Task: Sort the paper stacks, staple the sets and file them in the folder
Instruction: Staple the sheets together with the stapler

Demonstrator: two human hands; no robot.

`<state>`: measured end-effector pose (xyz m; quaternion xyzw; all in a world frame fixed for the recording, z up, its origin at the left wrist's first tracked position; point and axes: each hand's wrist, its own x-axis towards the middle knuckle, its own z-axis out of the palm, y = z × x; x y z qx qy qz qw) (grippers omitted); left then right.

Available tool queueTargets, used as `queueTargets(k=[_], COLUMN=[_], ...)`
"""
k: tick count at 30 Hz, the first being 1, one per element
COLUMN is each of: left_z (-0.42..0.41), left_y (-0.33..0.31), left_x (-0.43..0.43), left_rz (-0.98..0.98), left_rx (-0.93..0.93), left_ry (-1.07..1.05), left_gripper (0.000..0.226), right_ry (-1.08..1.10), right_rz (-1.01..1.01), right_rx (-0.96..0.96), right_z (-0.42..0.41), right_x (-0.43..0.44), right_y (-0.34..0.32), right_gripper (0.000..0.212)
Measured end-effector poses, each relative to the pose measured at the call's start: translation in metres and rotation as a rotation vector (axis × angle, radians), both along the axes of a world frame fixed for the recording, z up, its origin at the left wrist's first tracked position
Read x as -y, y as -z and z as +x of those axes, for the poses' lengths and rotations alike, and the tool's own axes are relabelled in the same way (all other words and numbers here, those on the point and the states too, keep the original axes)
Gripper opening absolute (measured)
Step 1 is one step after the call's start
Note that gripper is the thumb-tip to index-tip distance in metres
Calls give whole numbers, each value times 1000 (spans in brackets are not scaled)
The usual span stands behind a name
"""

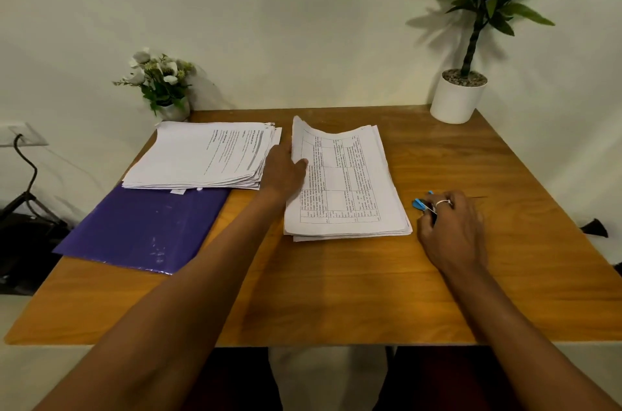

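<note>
Head view: 2 sorted-looking piles lie on the wooden table [336, 293]. The left stack [202, 155] overlaps the closed purple folder [144, 229], so filing seems not yet begun. The left hand [284, 170] pinches the lifted edge of the right stack [346, 181]. The right hand [451, 229] curls round a blue stapler [420, 204], which is mostly hidden. Any staples are too small to make out.
</note>
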<state>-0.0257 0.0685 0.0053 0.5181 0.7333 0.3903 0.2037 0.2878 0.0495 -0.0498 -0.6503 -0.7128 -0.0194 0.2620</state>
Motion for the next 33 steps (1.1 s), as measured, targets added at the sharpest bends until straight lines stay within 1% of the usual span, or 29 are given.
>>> queueTargets(k=[2, 4, 5, 6, 8, 10, 11, 12, 13, 15, 18, 20, 22, 25, 27, 28, 30, 32, 33], left_z=[-10, -29, -43, -59, -90, -110, -115, -117, -118, -117, -116, -117, -118, -118, -120, -123, -127, -128, -126], left_y=[0, -4, -5, -6, -5, 0, 3, 6, 9, 11, 8, 6, 5, 3, -3, -6, -12, -19, -24], left_x=[9, 23, 28, 34, 41, 44, 44, 44, 44, 42, 40, 40, 40, 39, 36, 35, 37, 42, 46], left_rz=[93, 119, 73, -16, -196, -330, -380, -422, -446, -434, -364, -330, -332, -316, -260, -237, -228, -193, -131], left_rx=[-186, -331, -398, -464, -547, -491, -452, -436, -440, -487, -643, -755, -820, -802, -725, -677, -621, -660, -693], left_ry=[-29, -58, -56, -43, 6, 78, 121, 156, 178, 162, 124, 141, 157, 166, 122, 93, 61, 49, 33], left_gripper=[36, 36, 43, 54, 83, 112, 119, 122, 121, 110, 78, 57, 48, 42, 28, 25, 27, 30, 29], right_ry=[-4, -6, -8, -9, -10, -8, -3, -2, -2, -3, -3, 3, 5, 3, 4, 2, 3, -2, -6], right_rz=[7, 14, 17, 21, 18, 5, -3, -8, -10, -10, -14, -15, -15, -20, -7, 2, 8, 11, 16], right_rx=[-3, -13, -12, -10, -7, -8, -7, -7, -7, -11, -25, -26, -23, -30, -28, -25, -25, -28, -30], right_z=[-1, -1, -1, -1, -2, -2, -2, -2, -2, -2, -3, -3, -4, -4, -4, -4, -4, -4, -4], right_x=[1, 2, 2, 3, 2, 2, 2, 2, 3, 3, 5, 5, 5, 5, 5, 5, 5, 5, 5], right_y=[0, 0, 1, 1, 1, 0, -1, -2, -2, -4, -5, -6, -6, -6, -7, -7, -7, -7, -7], right_gripper=[36, 36, 35, 35, 35, 35, 35, 36, 36, 36, 36, 35, 36, 36, 35, 35, 34, 33, 33])
